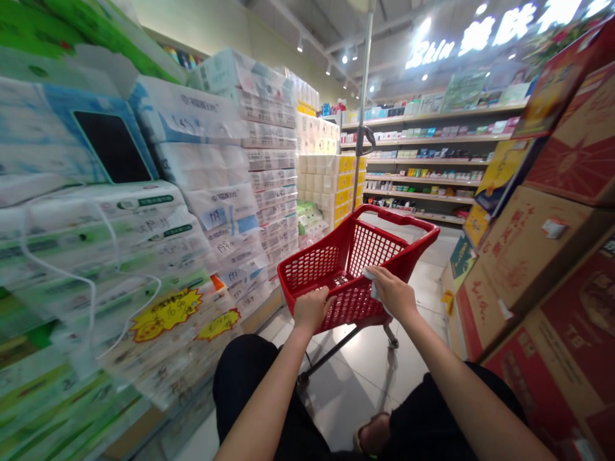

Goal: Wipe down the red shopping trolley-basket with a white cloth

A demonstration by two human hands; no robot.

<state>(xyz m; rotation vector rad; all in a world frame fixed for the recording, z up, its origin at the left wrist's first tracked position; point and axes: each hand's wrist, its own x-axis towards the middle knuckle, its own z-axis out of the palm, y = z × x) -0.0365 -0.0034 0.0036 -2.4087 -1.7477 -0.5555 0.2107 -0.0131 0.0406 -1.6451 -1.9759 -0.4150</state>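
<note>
A red plastic shopping cart [408,246] stands on the tiled floor just ahead of me, its mesh basket looking bare inside. My left hand [312,308] is closed over the basket's near rim. My right hand [394,293] rests on the rim a little to the right, fingers pressed on a small white cloth or tissue [373,287] held against the red plastic. My knees in dark trousers show at the bottom of the view.
Stacks of wrapped tissue packs [225,192] with yellow price tags [166,314] line the left. Red and brown cartons [542,256] are piled on the right. A metal pole [362,109] rises behind the cart. Stocked shelves [423,160] cross the far end of the aisle.
</note>
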